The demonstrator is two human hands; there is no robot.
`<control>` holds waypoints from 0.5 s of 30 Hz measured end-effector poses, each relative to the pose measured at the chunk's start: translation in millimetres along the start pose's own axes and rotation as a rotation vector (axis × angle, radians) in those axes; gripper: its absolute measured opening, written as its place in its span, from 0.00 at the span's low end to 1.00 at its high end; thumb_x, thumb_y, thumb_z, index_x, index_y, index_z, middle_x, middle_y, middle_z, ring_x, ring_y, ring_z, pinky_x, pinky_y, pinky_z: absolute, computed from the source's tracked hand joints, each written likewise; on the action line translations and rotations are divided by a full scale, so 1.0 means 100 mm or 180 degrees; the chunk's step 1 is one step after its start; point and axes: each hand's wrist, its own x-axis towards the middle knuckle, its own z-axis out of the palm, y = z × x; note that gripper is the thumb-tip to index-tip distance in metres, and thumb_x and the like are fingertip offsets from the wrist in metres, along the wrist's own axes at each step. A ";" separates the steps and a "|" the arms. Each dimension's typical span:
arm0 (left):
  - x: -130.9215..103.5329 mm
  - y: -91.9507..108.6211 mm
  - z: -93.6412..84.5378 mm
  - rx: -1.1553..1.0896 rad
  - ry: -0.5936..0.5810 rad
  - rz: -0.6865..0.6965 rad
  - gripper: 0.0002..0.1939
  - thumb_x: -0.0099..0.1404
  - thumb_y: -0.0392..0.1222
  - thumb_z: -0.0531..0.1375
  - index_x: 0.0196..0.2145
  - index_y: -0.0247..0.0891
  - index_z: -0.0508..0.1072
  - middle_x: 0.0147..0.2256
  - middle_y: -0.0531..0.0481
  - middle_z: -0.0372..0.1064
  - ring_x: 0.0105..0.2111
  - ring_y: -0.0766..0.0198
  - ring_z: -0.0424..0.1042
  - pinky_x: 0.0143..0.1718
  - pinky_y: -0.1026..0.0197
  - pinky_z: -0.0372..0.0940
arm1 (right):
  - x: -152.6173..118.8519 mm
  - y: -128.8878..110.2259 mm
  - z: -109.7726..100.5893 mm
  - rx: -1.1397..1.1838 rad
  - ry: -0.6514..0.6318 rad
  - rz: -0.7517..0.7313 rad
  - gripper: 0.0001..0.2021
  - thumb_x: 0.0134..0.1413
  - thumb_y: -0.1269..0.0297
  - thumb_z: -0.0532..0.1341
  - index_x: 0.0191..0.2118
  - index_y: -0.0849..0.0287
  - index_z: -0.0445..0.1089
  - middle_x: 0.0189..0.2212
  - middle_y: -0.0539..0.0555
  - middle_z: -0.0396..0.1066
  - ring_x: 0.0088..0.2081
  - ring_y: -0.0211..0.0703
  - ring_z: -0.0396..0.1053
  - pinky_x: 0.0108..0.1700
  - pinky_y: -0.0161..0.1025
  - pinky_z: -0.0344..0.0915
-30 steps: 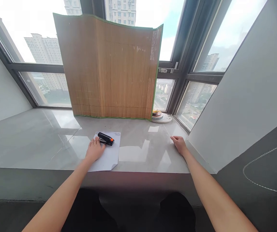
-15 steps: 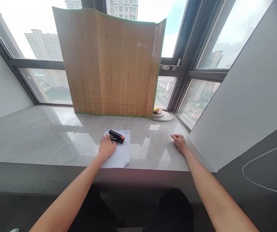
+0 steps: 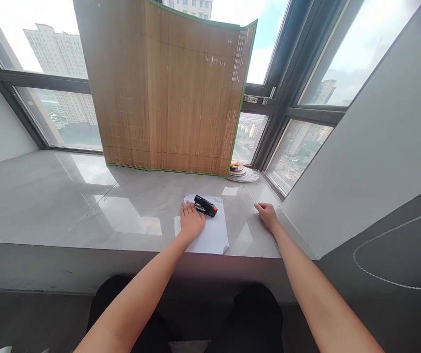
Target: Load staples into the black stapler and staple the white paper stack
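White paper (image 3: 212, 235) lies near the front edge of the grey sill (image 3: 129, 215), its lower right corner curled. A black stapler with an orange spot (image 3: 206, 206) rests on the paper's upper part. My left hand (image 3: 191, 221) is flat on the paper's left side, fingers spread, its fingertips beside the stapler. To the right, apart from the paper, my right hand (image 3: 267, 215) rests on the sill with its fingers curled together. Whether anything is inside those fingers is hidden.
A bamboo mat with green edging (image 3: 181, 93) stands upright against the window. Stacked plates (image 3: 243, 173) sit at the sill's back right corner. A slanted white wall (image 3: 357, 127) bounds the right side, with a hanging beaded cord (image 3: 374, 277).
My left hand has moved right together with the paper and the stapler, closer to my right hand. My right hand stays closed at nearly the same place. The view has shifted slightly.
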 end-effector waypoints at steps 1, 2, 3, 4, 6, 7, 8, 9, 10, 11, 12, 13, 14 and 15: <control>0.00 0.02 -0.01 0.0031 -0.0021 -0.0029 0.44 0.74 0.53 0.49 0.76 0.14 0.52 0.76 0.21 0.41 0.78 0.31 0.40 0.77 0.36 0.39 | 0.00 0.00 0.00 -0.0001 -0.0003 -0.0003 0.23 0.53 0.48 0.59 0.24 0.51 0.44 0.23 0.45 0.37 0.28 0.36 0.39 0.31 0.40 0.38; 0.00 0.03 -0.02 0.0068 -0.0049 -0.0065 0.44 0.75 0.53 0.49 0.76 0.16 0.51 0.77 0.23 0.41 0.78 0.32 0.39 0.77 0.36 0.39 | 0.00 0.00 -0.01 0.0001 -0.0006 -0.0006 0.23 0.53 0.48 0.59 0.24 0.51 0.44 0.23 0.45 0.37 0.28 0.36 0.39 0.31 0.40 0.38; 0.01 0.04 -0.04 0.0106 -0.0085 -0.0109 0.44 0.75 0.53 0.50 0.77 0.17 0.50 0.77 0.24 0.42 0.78 0.33 0.39 0.77 0.37 0.40 | 0.00 0.00 -0.01 0.0004 -0.0009 -0.0009 0.23 0.53 0.48 0.59 0.24 0.51 0.43 0.23 0.45 0.37 0.28 0.36 0.39 0.30 0.40 0.38; 0.02 0.04 -0.08 0.0142 -0.0126 -0.0142 0.44 0.75 0.53 0.50 0.77 0.17 0.51 0.77 0.24 0.42 0.78 0.34 0.41 0.77 0.38 0.42 | 0.00 0.00 -0.01 0.0007 -0.0012 -0.0011 0.23 0.53 0.48 0.59 0.24 0.51 0.43 0.23 0.45 0.37 0.28 0.36 0.39 0.30 0.40 0.38; 0.08 -0.06 -0.20 0.0173 -0.0209 -0.0067 0.43 0.75 0.54 0.52 0.75 0.17 0.54 0.75 0.22 0.49 0.77 0.35 0.48 0.75 0.42 0.49 | 0.00 0.00 -0.02 0.0012 -0.0012 -0.0012 0.23 0.53 0.48 0.59 0.24 0.51 0.43 0.23 0.45 0.37 0.28 0.36 0.39 0.30 0.40 0.38; 0.11 -0.16 -0.28 0.0178 -0.0241 0.0050 0.41 0.75 0.54 0.52 0.74 0.19 0.57 0.73 0.22 0.54 0.75 0.36 0.53 0.74 0.44 0.53 | 0.00 0.00 -0.02 0.0015 -0.0012 -0.0010 0.23 0.53 0.48 0.59 0.24 0.51 0.43 0.23 0.45 0.37 0.27 0.36 0.39 0.30 0.40 0.38; 0.16 -0.30 -0.37 0.0184 -0.0279 0.0250 0.38 0.76 0.53 0.51 0.73 0.22 0.60 0.70 0.22 0.60 0.73 0.38 0.59 0.71 0.45 0.57 | 0.00 0.00 -0.02 0.0018 -0.0012 -0.0006 0.23 0.53 0.48 0.59 0.24 0.51 0.43 0.23 0.45 0.37 0.27 0.36 0.39 0.30 0.40 0.38; 0.20 -0.47 -0.46 0.0193 -0.0311 0.0470 0.34 0.77 0.52 0.50 0.71 0.25 0.64 0.69 0.25 0.64 0.71 0.40 0.63 0.70 0.45 0.59 | 0.01 0.00 -0.02 0.0022 -0.0011 0.0003 0.23 0.53 0.48 0.59 0.23 0.51 0.44 0.23 0.45 0.38 0.27 0.36 0.39 0.30 0.40 0.38; 0.24 -0.65 -0.55 0.0228 -0.0323 0.0669 0.32 0.78 0.51 0.48 0.71 0.30 0.65 0.69 0.29 0.64 0.71 0.43 0.63 0.71 0.45 0.58 | 0.01 0.00 -0.01 0.0024 -0.0006 0.0015 0.23 0.53 0.48 0.59 0.23 0.51 0.44 0.22 0.45 0.38 0.27 0.36 0.40 0.30 0.40 0.38; 0.27 -0.84 -0.63 0.0271 -0.0372 0.0860 0.30 0.78 0.49 0.48 0.72 0.35 0.64 0.72 0.33 0.61 0.73 0.45 0.59 0.72 0.44 0.55 | 0.01 0.00 -0.01 0.0024 0.0001 0.0031 0.23 0.53 0.47 0.59 0.23 0.51 0.44 0.22 0.44 0.38 0.27 0.36 0.40 0.30 0.40 0.38; 0.29 -1.01 -0.69 0.0321 -0.0445 0.0950 0.30 0.79 0.49 0.48 0.73 0.39 0.63 0.75 0.37 0.56 0.75 0.46 0.54 0.74 0.42 0.51 | 0.01 0.00 -0.01 0.0021 0.0009 0.0048 0.23 0.53 0.47 0.59 0.23 0.51 0.44 0.22 0.44 0.38 0.27 0.36 0.39 0.30 0.40 0.39; 0.30 -1.15 -0.74 0.0359 -0.0491 0.0951 0.29 0.80 0.49 0.47 0.73 0.43 0.63 0.76 0.40 0.52 0.77 0.45 0.50 0.75 0.37 0.47 | 0.01 -0.01 0.00 0.0012 0.0015 0.0066 0.23 0.53 0.47 0.58 0.22 0.51 0.44 0.22 0.44 0.38 0.27 0.36 0.39 0.30 0.40 0.39; 0.31 -1.26 -0.76 0.0382 -0.0527 0.0940 0.29 0.80 0.51 0.46 0.74 0.46 0.63 0.77 0.42 0.51 0.77 0.44 0.48 0.75 0.33 0.45 | 0.02 -0.02 0.00 -0.0004 0.0018 0.0082 0.23 0.53 0.47 0.58 0.22 0.51 0.44 0.21 0.44 0.38 0.26 0.36 0.39 0.30 0.40 0.39; 0.31 -1.33 -0.77 0.0409 -0.0543 0.0913 0.29 0.80 0.52 0.46 0.74 0.47 0.63 0.77 0.42 0.51 0.77 0.43 0.47 0.74 0.30 0.43 | 0.02 -0.04 0.00 -0.0026 0.0014 0.0097 0.23 0.52 0.47 0.59 0.22 0.51 0.44 0.21 0.44 0.38 0.26 0.36 0.39 0.30 0.40 0.39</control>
